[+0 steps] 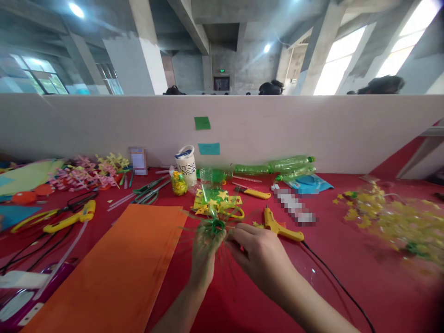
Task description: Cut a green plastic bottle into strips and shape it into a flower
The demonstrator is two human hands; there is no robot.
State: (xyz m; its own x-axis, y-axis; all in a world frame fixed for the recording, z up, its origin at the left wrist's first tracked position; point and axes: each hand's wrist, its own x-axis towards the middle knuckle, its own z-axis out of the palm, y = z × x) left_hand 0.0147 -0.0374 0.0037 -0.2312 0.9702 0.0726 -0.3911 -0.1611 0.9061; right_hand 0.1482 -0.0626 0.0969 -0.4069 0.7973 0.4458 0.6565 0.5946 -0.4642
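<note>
Upright in my left hand [204, 252] is a green plastic bottle top [218, 225], its neck towards me and thin cut strips fanning out all around. The fingers of that hand wrap round it. My right hand [260, 252] is at its right side, thumb and fingers pinched together among the strips; whatever is between the fingertips is too small to tell. Just beyond lie yellow star cut-outs [222, 196] on a yellow sheet and a clear plastic cup [208, 182]. To the right of my right hand rests a yellow hot glue gun [277, 226].
Orange sheets [138, 245] lie on the left of the red table. Scissors [151, 190], a white cup [186, 166], a yellow cutter knife [255, 192] and green bottles [291, 163] stand or lie before the white partition [104, 125]. Yellow star decorations [391, 217] sit right; another glue gun [74, 217] left.
</note>
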